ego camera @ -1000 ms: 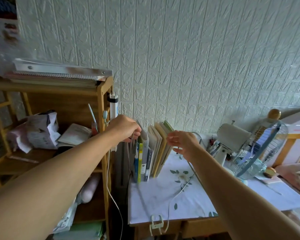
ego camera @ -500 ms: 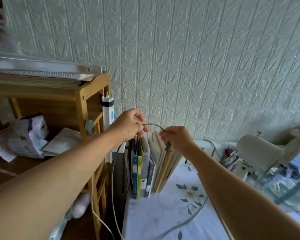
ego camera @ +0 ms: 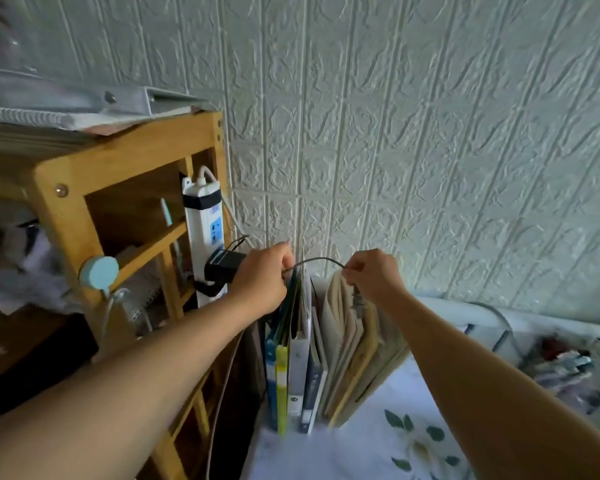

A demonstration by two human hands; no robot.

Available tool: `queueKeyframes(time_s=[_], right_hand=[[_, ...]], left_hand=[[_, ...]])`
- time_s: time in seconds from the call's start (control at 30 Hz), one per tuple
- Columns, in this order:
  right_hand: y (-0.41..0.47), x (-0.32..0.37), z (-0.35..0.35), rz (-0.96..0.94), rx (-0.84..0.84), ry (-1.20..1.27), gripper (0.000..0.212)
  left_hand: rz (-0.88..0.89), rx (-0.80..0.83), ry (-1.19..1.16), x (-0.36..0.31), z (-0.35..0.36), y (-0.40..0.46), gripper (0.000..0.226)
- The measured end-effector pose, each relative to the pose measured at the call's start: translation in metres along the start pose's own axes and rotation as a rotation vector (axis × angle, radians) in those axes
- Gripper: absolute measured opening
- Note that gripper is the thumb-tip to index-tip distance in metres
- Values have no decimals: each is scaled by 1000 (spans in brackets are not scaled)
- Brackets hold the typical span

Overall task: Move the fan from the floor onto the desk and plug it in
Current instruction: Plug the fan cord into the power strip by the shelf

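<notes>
A thin grey cord (ego camera: pixel 321 260) arcs between my two hands above the upright books. My left hand (ego camera: pixel 264 278) pinches one end of it, close to a black adapter (ego camera: pixel 222 268) plugged into the white power strip (ego camera: pixel 205 233) fixed upright on the wooden shelf. My right hand (ego camera: pixel 371 275) grips the other side of the cord, and its plug end (ego camera: pixel 357 301) hangs down below the fingers. The fan is outside the view. The desk (ego camera: pixel 361 445) with its leaf-patterned cover lies below my right arm.
A wooden shelf unit (ego camera: pixel 125 174) stands left of the desk, with papers stacked on top. Upright books and folders (ego camera: pixel 312 358) line the desk's left edge. Small clutter (ego camera: pixel 565 368) sits blurred at the right. A textured white wall is behind.
The view has moved left and closer to the shelf, so the fan has left the frame. Both hands rose with the cord and now sit nearer the power strip.
</notes>
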State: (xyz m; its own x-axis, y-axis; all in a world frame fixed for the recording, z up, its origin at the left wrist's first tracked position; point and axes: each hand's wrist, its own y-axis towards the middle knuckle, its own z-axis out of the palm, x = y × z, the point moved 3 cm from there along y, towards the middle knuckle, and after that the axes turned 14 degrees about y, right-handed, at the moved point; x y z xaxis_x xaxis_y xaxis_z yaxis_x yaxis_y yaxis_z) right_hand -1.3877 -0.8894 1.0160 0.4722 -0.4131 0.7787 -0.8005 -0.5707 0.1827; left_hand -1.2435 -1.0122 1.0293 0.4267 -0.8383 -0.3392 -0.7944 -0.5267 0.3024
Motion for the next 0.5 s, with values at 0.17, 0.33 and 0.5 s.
queueKeyframes(time_s=[0.17,0.33,0.5], right_hand=[[22,-17,13,21,22,-180,15],[38,-27,27,21,31,-237,16],[40,-39,41,-2,150,-319,30]], left_hand=[[-107,29,39,5,35,18,33],[-258,-47,116,13,52,31,29],[-248,51,153,23,73,30,28]])
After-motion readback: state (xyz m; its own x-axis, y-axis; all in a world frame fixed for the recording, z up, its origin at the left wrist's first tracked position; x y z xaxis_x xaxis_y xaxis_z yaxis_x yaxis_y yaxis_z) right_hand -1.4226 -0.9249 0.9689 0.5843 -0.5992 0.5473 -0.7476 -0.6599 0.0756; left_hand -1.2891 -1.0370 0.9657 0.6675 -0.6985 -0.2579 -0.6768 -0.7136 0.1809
